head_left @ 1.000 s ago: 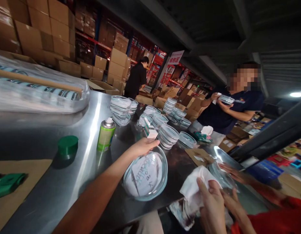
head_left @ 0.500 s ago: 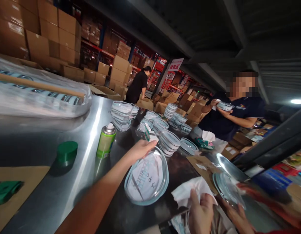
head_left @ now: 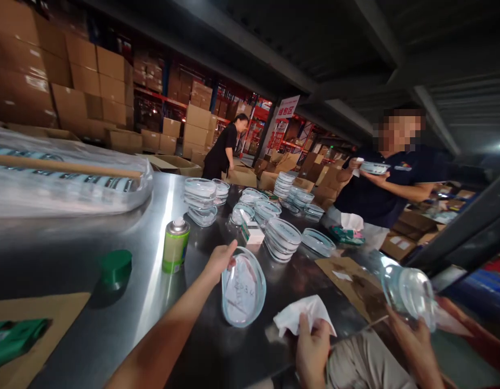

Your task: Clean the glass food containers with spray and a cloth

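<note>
My left hand (head_left: pixel 218 260) grips the rim of a clear glass bowl (head_left: pixel 242 286) and holds it tilted up on its edge on the steel table (head_left: pixel 112 319). A white paper with handwriting lies inside the bowl. My right hand (head_left: pixel 311 348) is closed on a white cloth (head_left: pixel 301 317) near the table's front edge, to the right of the bowl. A green spray can (head_left: pixel 175 246) stands just left of my left hand, and its green cap (head_left: pixel 116 266) sits further left.
Stacks of glass lids and bowls (head_left: pixel 281 237) fill the middle of the table. A co-worker's hands at the right hold another glass piece (head_left: pixel 410 292). A person in a dark shirt (head_left: pixel 382 194) wipes a dish across the table. Cardboard (head_left: pixel 349 278) and a wrapped bundle (head_left: pixel 67 181) lie on the table.
My left hand has tipped the glass bowl from nearly flat up onto its edge. My right hand with the cloth has drawn back to the left. The co-worker's glass piece has moved right and up.
</note>
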Available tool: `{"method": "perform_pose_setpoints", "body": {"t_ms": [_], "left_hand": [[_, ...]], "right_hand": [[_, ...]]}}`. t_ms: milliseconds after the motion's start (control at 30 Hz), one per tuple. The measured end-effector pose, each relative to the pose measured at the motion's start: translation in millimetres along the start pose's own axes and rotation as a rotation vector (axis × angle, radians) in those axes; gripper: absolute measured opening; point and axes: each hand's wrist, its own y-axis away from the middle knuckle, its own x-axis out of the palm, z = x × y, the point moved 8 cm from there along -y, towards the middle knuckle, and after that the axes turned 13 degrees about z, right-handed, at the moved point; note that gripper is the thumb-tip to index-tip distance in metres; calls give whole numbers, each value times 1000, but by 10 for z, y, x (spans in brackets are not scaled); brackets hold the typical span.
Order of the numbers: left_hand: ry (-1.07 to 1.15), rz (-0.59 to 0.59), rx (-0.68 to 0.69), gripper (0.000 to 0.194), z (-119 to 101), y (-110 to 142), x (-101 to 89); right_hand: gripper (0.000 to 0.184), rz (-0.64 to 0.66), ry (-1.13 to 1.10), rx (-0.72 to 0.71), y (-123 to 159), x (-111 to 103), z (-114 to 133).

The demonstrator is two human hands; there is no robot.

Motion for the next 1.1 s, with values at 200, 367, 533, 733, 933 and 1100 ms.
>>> {"method": "perform_pose_setpoints", "body": {"t_ms": [200, 367, 533, 733, 933, 1100], "left_hand": [[313, -97, -42, 36, 386, 255, -206], [466, -26, -12, 12, 570, 677, -242], [479, 72, 36, 14, 547, 819, -315], [448, 102, 17, 18, 552, 804, -327], [501, 53, 27, 14, 596, 795, -378], [550, 53, 62, 18, 558, 765, -437]], "right_hand": [[43, -17, 1, 44, 28, 22, -7], [42, 48, -23, 82, 44, 103, -67], [43, 78, -42, 86, 61, 133, -13], [45, 58, -82, 106, 103, 133, 48], [47, 68, -153, 106, 133, 179, 41], [39, 53, -208, 124, 168, 191, -30]]}}
